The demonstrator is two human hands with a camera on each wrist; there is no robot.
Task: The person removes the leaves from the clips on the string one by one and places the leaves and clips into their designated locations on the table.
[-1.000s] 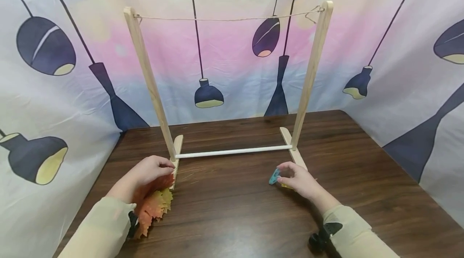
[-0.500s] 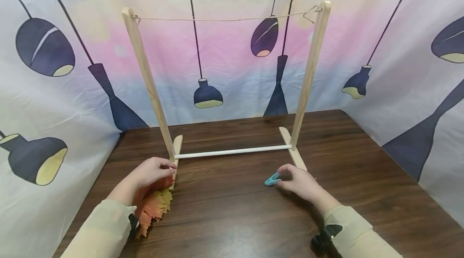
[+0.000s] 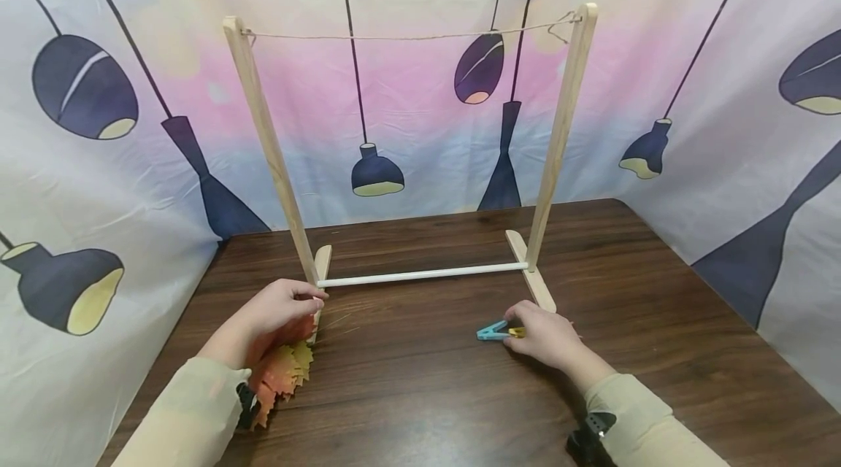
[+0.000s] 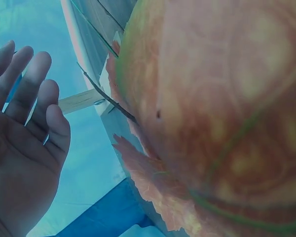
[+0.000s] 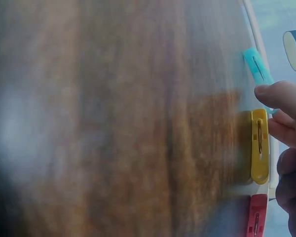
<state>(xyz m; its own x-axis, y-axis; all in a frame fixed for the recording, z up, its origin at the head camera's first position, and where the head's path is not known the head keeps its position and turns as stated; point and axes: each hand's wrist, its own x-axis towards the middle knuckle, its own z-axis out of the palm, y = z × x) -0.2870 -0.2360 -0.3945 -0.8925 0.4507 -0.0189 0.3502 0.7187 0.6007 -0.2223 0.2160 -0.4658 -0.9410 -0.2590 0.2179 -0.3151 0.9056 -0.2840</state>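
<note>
My right hand (image 3: pixel 545 336) pinches a light blue clothespin (image 3: pixel 489 333) between thumb and fingertips, low over the table; the clip points left. A yellow clothespin (image 5: pixel 259 148) lies beneath that hand, and a red clothespin (image 5: pixel 257 217) shows below it in the right wrist view. At the left, my left hand (image 3: pixel 279 310) hovers by the stand's foot, over a pile of orange and yellow maple leaves (image 3: pixel 279 372). Its fingers (image 4: pixel 27 94) are loosely bent, with nothing seen between them. A thin dark stem (image 4: pixel 108 98) sticks out from the leaves. The hand hides part of the pile.
A wooden stand has two posts (image 3: pixel 561 139) joined by a white rod (image 3: pixel 420 275) low down and a string (image 3: pixel 407 37) across the top. It stands on a dark wood table (image 3: pixel 407 379). Behind hangs a cloth (image 3: pixel 420 102) printed with lamps.
My right hand has drawn the blue clothespin slightly left and turned it flatter; the yellow one shows again under the fingers. My left hand has barely shifted.
</note>
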